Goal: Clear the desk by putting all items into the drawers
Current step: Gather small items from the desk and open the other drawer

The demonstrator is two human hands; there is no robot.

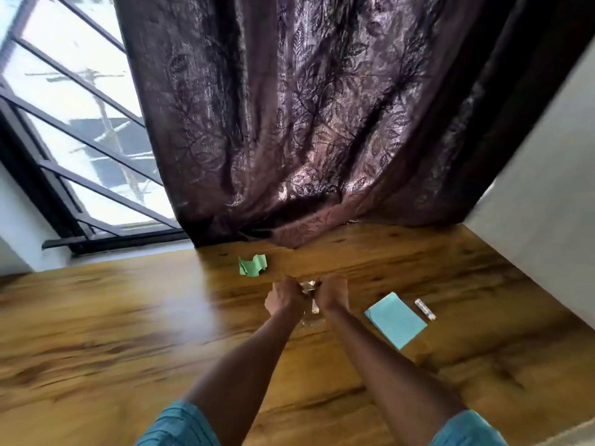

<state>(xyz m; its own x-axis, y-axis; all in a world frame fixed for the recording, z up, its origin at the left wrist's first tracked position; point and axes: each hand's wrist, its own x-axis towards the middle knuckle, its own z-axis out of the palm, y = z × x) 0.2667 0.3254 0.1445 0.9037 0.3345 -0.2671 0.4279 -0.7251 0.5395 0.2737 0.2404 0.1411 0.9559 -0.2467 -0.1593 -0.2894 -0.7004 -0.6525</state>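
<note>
Both my hands meet over the middle of the wooden desk (128, 317). My left hand (281, 297) and my right hand (333, 292) each grip an upper edge of a clear plastic bag (310, 305) that hangs between them, with a small pale item inside. A crumpled green paper (252, 265) lies behind my hands, near the curtain. To the right lie a light blue paper pad (396, 318) and a small white tube (425, 309). No drawer is in view.
A dark patterned curtain (306, 123) hangs down onto the desk's far edge. A barred window (70, 107) is at the left. A white wall (547, 172) borders the desk on the right.
</note>
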